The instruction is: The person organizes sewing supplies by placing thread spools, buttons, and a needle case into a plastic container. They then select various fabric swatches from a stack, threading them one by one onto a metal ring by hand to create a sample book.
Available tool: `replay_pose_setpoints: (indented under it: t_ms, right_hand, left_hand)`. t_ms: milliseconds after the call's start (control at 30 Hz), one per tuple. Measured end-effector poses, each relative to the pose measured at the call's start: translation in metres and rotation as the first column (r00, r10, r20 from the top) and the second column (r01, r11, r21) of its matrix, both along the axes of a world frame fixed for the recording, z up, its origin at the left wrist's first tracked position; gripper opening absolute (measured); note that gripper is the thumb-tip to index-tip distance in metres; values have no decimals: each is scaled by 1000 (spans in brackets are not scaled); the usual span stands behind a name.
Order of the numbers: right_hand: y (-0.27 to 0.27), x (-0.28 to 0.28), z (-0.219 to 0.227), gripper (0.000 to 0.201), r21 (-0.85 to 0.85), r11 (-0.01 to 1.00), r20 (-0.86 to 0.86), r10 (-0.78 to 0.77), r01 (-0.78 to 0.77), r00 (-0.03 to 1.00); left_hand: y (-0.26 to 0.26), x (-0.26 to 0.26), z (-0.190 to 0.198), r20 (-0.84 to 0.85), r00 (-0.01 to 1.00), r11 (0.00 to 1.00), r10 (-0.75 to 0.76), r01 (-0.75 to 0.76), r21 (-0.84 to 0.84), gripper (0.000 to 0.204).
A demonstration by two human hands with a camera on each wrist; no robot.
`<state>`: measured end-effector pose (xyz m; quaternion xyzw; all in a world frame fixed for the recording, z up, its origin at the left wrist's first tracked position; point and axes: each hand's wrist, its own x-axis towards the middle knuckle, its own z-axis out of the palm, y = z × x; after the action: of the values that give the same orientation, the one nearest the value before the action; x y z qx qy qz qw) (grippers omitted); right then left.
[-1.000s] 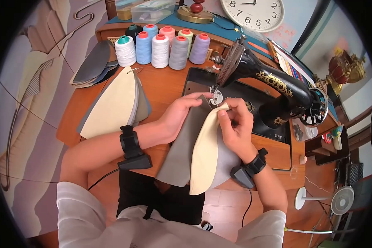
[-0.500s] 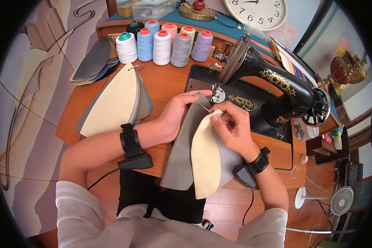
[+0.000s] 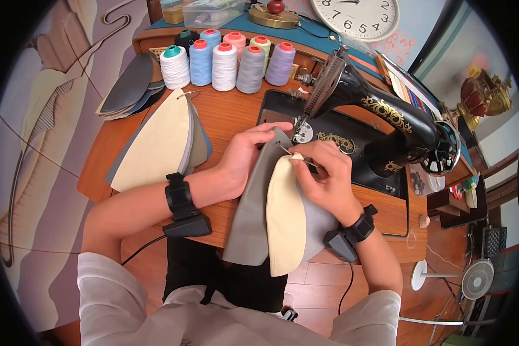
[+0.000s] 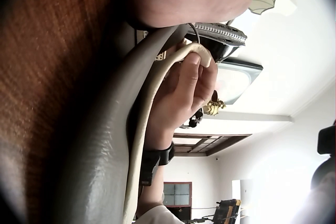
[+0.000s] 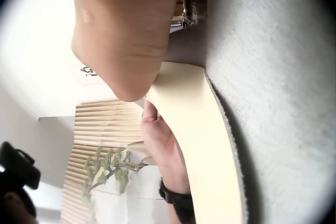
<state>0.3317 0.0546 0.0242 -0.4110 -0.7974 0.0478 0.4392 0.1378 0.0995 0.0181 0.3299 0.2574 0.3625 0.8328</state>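
In the head view, my left hand (image 3: 239,158) holds a dark grey leather swatch (image 3: 251,207) by its narrow top, where a small hole shows. Beside it my right hand (image 3: 326,173) pinches the tip of a cream leather swatch (image 3: 285,219) between thumb and fingers. A thin metal ring (image 3: 285,149) runs between the two tips, partly hidden by the right fingers. Behind the cream one hangs a light grey swatch (image 3: 318,225). From the left wrist, the right thumb (image 4: 190,74) presses on the curled cream tip (image 4: 197,49).
A black sewing machine (image 3: 380,115) stands just beyond the hands. Several thread spools (image 3: 224,69) line the back. Left of the hands lies a ringed fan of swatches (image 3: 155,144), with a darker stack (image 3: 130,86) behind it. A white clock (image 3: 357,17) is at the top.
My right hand has moved left with the cream tip, closer to the dark grey swatch's top. The thin ring now shows between the tips. The left hand keeps its hold.
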Motion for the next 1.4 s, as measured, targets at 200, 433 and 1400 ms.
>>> replay_pose_setpoints:
  t_ms: [200,433,1400]
  right_hand:
    - [-2,2,5,22,121,990,133,-92,76,987]
    - [-1,-5,-5,17,-174,983,-203,-96,60,974]
    - [-4,6,-13,7,-231,949,-426,100,-215,899]
  left_hand:
    - [1,2,-2,39,997,997,71,-71,-6,38]
    - [3,1,-4,50,998,999,34,-33,-28,29]
    - [8,-8,1,172,971,984,-168,176,-30,35]
